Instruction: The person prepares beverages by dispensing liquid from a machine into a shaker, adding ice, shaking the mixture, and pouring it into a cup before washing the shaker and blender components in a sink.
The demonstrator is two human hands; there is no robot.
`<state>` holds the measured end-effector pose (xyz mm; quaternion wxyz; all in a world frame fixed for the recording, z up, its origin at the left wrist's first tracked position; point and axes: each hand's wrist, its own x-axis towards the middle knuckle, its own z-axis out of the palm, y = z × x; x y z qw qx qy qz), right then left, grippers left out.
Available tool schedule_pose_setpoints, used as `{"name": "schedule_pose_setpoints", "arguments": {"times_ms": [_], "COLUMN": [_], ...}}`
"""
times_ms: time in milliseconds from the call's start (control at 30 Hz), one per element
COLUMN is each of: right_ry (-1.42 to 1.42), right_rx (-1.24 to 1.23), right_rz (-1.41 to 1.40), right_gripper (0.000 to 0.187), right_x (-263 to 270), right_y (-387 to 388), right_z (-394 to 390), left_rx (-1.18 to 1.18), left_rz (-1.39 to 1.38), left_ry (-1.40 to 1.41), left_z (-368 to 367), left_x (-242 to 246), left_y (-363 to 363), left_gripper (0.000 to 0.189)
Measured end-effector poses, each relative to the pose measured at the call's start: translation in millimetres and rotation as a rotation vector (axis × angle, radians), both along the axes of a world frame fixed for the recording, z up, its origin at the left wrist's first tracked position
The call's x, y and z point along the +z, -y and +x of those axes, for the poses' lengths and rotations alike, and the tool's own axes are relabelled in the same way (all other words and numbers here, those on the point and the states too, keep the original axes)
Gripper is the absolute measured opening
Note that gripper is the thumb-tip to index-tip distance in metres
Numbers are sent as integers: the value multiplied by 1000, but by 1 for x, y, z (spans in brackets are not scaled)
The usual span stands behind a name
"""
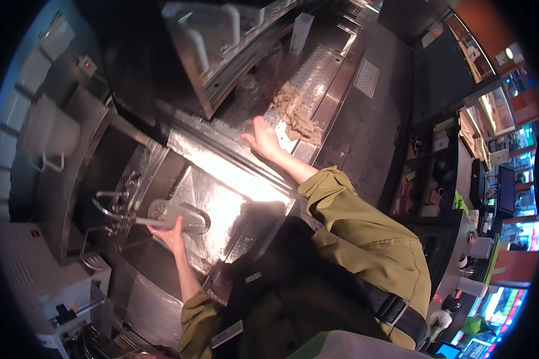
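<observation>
Over the steel sink (206, 179), my left hand (173, 238) holds a clear container (179, 215), tilted beside the stream from a curved metal faucet (110, 211). Its fingers are partly hidden behind the container. My right hand (265, 139) is over the perforated steel counter, thumb spread from the fingers. Beside it, something clear and round, perhaps a glass (248, 128), shows faintly; whether the hand touches it I cannot tell. A crumpled tan cloth (296, 114) lies just beyond that hand on the perforated drainboard (325, 63).
A clear glass (250, 85) and a tall, pale container (301, 33) stand farther along the counter. A second metal faucet (87, 242) rises at the left, near a white machine (49, 264). A white bucket (49, 130) sits at the far left. A floor drain grate (366, 78) lies beyond the counter.
</observation>
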<state>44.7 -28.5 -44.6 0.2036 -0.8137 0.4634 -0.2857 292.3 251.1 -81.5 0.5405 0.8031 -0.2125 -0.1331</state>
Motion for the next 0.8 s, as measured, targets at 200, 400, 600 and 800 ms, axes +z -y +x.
{"name": "schedule_pose_setpoints", "arguments": {"times_ms": [200, 400, 600, 800], "right_ry": [221, -350, 355, 455], "right_rx": [-422, -424, -182, 512], "right_rz": [-287, -136, -35, 1331], "right_gripper": [45, 41, 34, 41], "right_x": [30, -66, 26, -28], "right_y": [127, 301, 170, -106], "right_z": [-78, -158, -94, 131], "left_rx": [122, 167, 481, 416], "left_rz": [-66, 88, -1, 74], "left_ry": [17, 340, 277, 114], "left_z": [-5, -4, -38, -59], "left_x": [2, -9, 12, 30], "left_y": [3, -1, -13, -30], "left_gripper": [102, 106, 93, 106]}}
